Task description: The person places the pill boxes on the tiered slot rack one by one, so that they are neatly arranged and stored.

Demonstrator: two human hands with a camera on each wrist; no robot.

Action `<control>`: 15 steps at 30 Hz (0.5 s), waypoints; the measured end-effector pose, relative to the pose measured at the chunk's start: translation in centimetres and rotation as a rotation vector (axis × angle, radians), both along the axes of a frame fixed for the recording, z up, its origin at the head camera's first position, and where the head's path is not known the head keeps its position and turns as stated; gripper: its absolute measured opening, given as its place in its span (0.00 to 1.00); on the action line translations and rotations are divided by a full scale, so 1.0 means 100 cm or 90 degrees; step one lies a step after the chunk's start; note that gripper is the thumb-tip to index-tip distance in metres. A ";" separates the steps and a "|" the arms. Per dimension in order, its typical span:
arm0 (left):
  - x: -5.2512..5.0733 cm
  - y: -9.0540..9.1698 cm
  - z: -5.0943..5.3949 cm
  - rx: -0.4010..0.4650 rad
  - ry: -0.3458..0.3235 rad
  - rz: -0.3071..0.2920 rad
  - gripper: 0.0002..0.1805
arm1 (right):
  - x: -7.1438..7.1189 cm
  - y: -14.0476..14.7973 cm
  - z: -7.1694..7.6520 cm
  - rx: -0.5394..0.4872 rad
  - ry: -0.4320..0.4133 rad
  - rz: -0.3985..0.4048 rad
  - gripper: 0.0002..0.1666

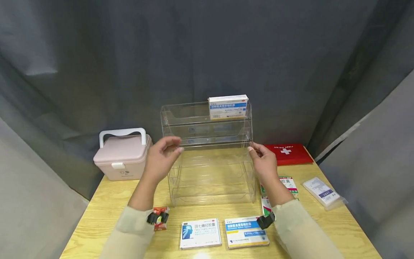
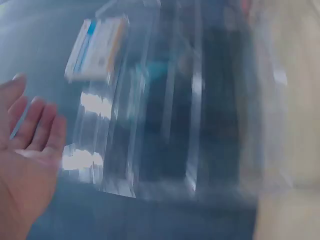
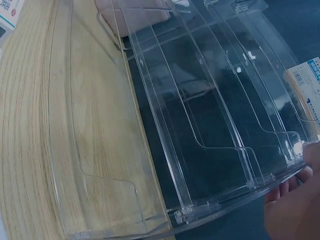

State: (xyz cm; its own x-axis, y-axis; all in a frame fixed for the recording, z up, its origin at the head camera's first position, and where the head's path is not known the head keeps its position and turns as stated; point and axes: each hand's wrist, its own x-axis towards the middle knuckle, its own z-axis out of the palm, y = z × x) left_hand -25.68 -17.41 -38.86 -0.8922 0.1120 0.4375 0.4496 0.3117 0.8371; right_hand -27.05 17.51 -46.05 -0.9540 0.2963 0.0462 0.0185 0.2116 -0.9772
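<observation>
A clear acrylic tiered display rack (image 1: 207,180) stands on the table between the two hands. On its top tier, at the right end, sits a white-and-blue medicine box (image 1: 228,108). My right hand (image 1: 265,162) pinches the right side edge of the rack; in the right wrist view, the fingers (image 3: 285,190) reach behind the side panel (image 3: 230,195). My left hand (image 1: 161,158) hovers by the rack's left side with loosely curved fingers and holds nothing. The left wrist view is blurred, with the palm of that hand (image 2: 30,155) turned up beside the rack.
A pink lidded box (image 1: 121,158) with a white handle stands left. At right lie a red first aid kit (image 1: 288,154), green-and-white boxes (image 1: 288,184) and a bagged white pack (image 1: 323,192). In front are two medicine boxes (image 1: 200,233) (image 1: 246,232) and a red packet (image 1: 160,225).
</observation>
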 end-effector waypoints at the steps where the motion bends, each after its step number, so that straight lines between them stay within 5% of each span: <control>1: 0.011 -0.014 -0.010 -0.040 -0.008 0.009 0.20 | 0.000 -0.001 0.001 0.000 0.003 0.003 0.26; 7: 0.048 -0.083 -0.064 -0.244 -0.090 0.054 0.25 | -0.001 0.003 0.003 0.028 0.006 0.002 0.26; 15: 0.086 -0.162 -0.112 -0.328 -0.236 0.093 0.32 | -0.002 -0.001 -0.003 0.022 0.005 -0.004 0.26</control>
State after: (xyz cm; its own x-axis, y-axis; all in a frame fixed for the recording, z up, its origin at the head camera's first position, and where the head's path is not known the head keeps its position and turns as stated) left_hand -17.08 -33.58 -50.06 -0.9956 0.0911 0.0202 0.0820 0.7511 0.6550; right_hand -27.21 17.46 -46.39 -0.9514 0.3010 0.0642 0.0122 0.2453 -0.9694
